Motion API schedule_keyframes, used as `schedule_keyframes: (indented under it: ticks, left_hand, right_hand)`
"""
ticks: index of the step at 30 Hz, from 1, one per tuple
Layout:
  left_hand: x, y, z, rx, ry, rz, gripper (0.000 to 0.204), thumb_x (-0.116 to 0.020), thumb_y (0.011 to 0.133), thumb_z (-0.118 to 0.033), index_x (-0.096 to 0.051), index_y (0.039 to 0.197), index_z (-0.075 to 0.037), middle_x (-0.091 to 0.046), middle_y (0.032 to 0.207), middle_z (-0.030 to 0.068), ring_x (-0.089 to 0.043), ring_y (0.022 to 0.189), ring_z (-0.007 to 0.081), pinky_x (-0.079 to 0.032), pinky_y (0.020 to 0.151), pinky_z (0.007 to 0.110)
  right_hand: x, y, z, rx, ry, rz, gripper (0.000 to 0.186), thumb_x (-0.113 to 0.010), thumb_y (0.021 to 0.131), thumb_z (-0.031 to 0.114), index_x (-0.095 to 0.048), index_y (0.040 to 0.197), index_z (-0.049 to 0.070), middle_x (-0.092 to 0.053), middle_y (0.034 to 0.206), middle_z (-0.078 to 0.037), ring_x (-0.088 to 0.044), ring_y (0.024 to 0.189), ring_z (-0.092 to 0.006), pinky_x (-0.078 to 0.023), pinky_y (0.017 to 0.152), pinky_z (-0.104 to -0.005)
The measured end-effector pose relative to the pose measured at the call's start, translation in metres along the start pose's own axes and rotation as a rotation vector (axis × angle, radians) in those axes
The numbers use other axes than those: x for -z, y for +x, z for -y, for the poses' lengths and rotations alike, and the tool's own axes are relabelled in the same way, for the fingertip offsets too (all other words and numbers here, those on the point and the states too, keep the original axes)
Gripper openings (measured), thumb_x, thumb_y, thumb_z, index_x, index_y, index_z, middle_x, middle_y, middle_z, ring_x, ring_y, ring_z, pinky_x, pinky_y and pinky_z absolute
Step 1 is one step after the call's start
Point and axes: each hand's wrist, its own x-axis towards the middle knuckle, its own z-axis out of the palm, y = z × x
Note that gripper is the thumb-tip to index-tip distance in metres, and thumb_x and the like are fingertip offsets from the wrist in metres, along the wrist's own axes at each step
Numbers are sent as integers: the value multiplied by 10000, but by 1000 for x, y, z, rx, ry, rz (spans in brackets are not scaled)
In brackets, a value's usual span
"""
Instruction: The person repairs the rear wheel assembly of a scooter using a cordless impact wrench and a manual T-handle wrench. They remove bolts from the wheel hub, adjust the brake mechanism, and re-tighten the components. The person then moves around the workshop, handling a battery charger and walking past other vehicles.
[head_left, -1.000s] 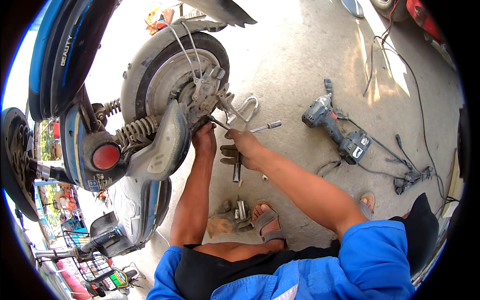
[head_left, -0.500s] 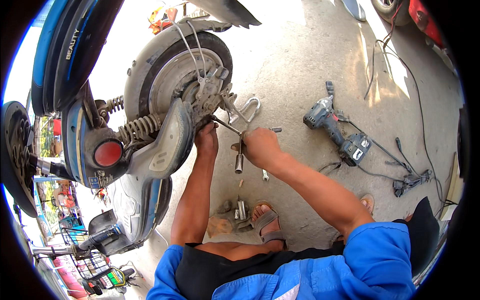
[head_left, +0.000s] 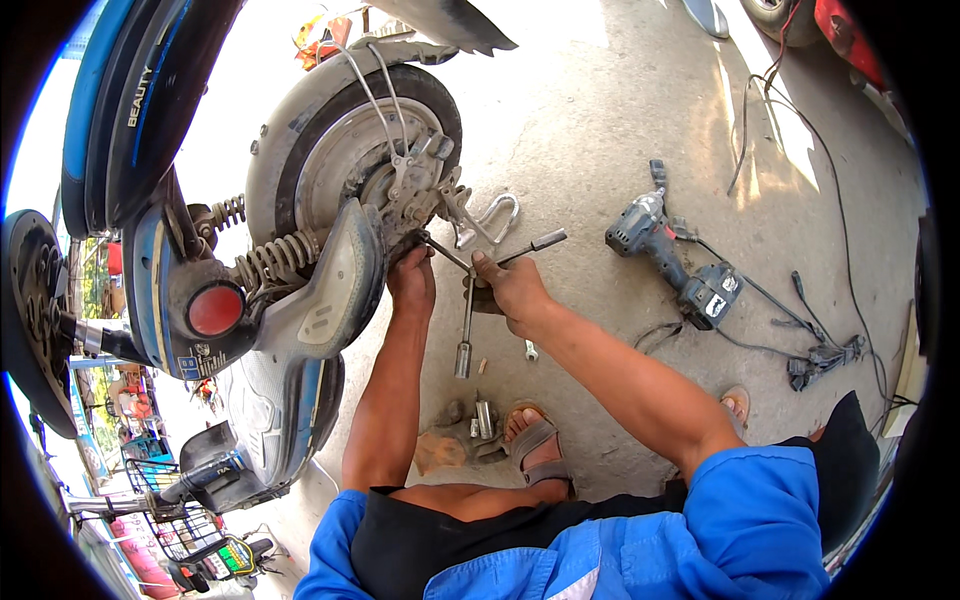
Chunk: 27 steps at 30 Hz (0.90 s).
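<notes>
A three-way socket wrench point(head_left: 466, 325) spreads its arms beside the rear wheel point(head_left: 375, 150) of an electric scooter point(head_left: 325, 300) lying tipped over. One arm reaches the dirty hub and axle area, one points down toward me, and one points to the upper right. My right hand point(head_left: 512, 292) is closed around the wrench's centre, thumb on top and fingers curled beneath. By the axle, at the tip of the wrench's upper-left arm, my left hand point(head_left: 412, 280) has its fingers closed. What they pinch is hidden under the hub parts.
On the concrete at right lies a cordless impact wrench point(head_left: 660, 250), with a bundle of cables point(head_left: 825, 360) beyond it. A metal U-shaped stand point(head_left: 500, 215) touches the hub side. Loose sockets point(head_left: 485, 420) and a small spanner point(head_left: 531, 350) lie near my sandalled foot point(head_left: 540, 445).
The wrench has turned in my right hand; its lower arm now reaches nearer to me and its upper-right arm shows more fully. My right hand has rolled, its thumb now showing. My left hand stays put.
</notes>
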Motion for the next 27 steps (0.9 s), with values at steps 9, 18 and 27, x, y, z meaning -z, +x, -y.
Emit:
schedule_keyframes:
  ticks: [9,18,27]
  left_hand:
    - [4,1,0,-17,-7,9,398,-483,711,138,-557,1066,-24,-583,996,82,-546,870,193,-448,679,299]
    - [-4,-2,-3,-18,5,19,385,-482,715,127,-561,1061,-23,-589,997,81,-550,876,191,-447,681,297]
    - [-5,-2,-4,4,49,22,401,-485,701,134,-537,1056,-44,-560,965,66,-527,857,174,-431,692,304]
  right_hand:
    - [-8,-18,24,6,-238,37,180,-516,886,52,-552,920,-121,-622,805,-181,-650,702,-241,-555,605,-343]
    - [11,-8,15,449,-1005,170,163,-584,836,99,-616,904,-46,-637,736,-200,-628,653,-210,-489,579,-346]
    - [5,-9,9,88,-473,2,393,-513,928,346,-604,734,17,-576,613,-107,-540,539,-172,-445,486,-322]
